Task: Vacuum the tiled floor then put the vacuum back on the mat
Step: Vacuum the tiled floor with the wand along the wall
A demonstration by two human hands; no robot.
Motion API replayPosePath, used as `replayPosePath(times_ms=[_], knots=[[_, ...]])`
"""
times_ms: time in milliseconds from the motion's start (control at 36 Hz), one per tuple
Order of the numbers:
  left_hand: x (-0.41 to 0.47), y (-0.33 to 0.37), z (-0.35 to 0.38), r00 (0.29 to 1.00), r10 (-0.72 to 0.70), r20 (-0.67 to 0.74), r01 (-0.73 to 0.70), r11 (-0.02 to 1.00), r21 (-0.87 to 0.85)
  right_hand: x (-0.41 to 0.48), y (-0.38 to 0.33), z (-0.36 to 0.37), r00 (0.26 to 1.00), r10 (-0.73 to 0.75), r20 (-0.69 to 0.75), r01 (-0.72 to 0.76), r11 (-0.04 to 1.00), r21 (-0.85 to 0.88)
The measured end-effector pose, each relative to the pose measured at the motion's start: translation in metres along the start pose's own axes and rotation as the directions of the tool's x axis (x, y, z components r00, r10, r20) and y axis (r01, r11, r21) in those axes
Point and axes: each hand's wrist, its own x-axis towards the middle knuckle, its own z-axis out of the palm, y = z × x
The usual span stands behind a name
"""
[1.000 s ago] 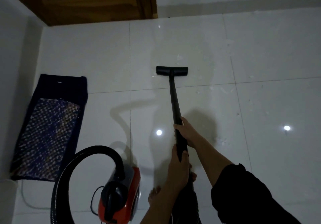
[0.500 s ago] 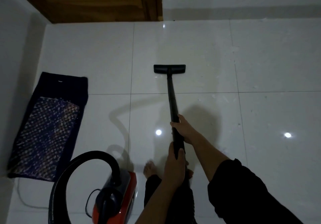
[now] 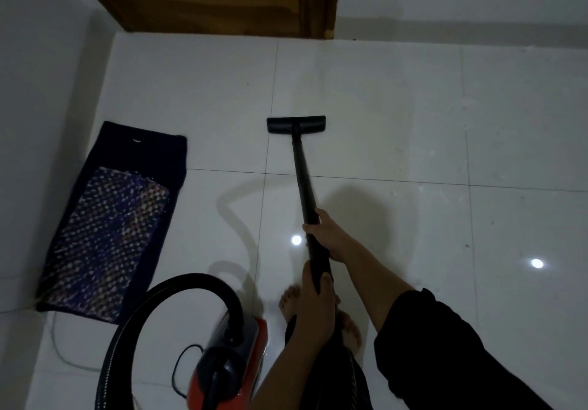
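— Where do your hands sit on the vacuum?

— Your right hand [image 3: 329, 236] is clenched around the black wand [image 3: 304, 183] about halfway along it; your left hand [image 3: 315, 298] grips the same wand lower down, close to your body. Both are wrapped tight on it, right ahead of left.

— And which way does it run from you?

— Its long axis points almost straight away from you, tilting a little to your left as it goes. At the far end the floor head [image 3: 296, 124] lies flat on the tiled floor [image 3: 413, 123], crosswise to the wand, near a grout line.

— So the next stroke?

— Likely push or pull along that axis; your right hand, being nearer the head, steers it.

— The rest of the machine?

— The red canister [image 3: 232, 362] stands just to your left, its hose [image 3: 152, 308] arching over it. The mat [image 3: 108, 225] lies further left by the wall, bare, so the putting-back is not yet done.
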Motion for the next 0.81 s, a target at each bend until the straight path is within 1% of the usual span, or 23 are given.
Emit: replayPosePath(times_ms=[56, 139, 278, 500, 639, 806], knots=[[0.010, -0.003, -0.009, 0.999, -0.036, -0.006, 0.036, 0.999, 0.011, 0.008, -0.008, 0.007, 1.000, -0.002, 0.001, 0.002, 1.000, 0.000], [0.024, -0.004, -0.021, 0.997, -0.065, -0.038, 0.068, 0.994, 0.083, 0.020, -0.019, 0.015, 1.000, -0.007, -0.007, 0.007, 1.000, 0.009], [0.038, 0.018, -0.033, 0.999, -0.012, 0.036, 0.012, 1.000, -0.019, 0.036, -0.036, 0.022, 1.000, -0.007, -0.025, 0.008, 0.999, 0.037], [0.058, 0.039, -0.044, 0.995, 0.016, 0.100, -0.016, 1.000, 0.006, 0.054, -0.052, 0.019, 0.994, -0.032, -0.107, 0.042, 0.996, 0.084], [0.054, 0.044, -0.036, 0.992, 0.014, 0.128, -0.020, 0.999, 0.047, 0.053, -0.045, 0.008, 0.989, -0.024, -0.145, 0.043, 0.991, 0.126], [0.040, 0.029, -0.018, 0.987, -0.002, 0.161, -0.021, 0.990, 0.140, 0.035, -0.021, -0.011, 0.982, 0.012, -0.189, 0.026, 0.980, 0.198]])
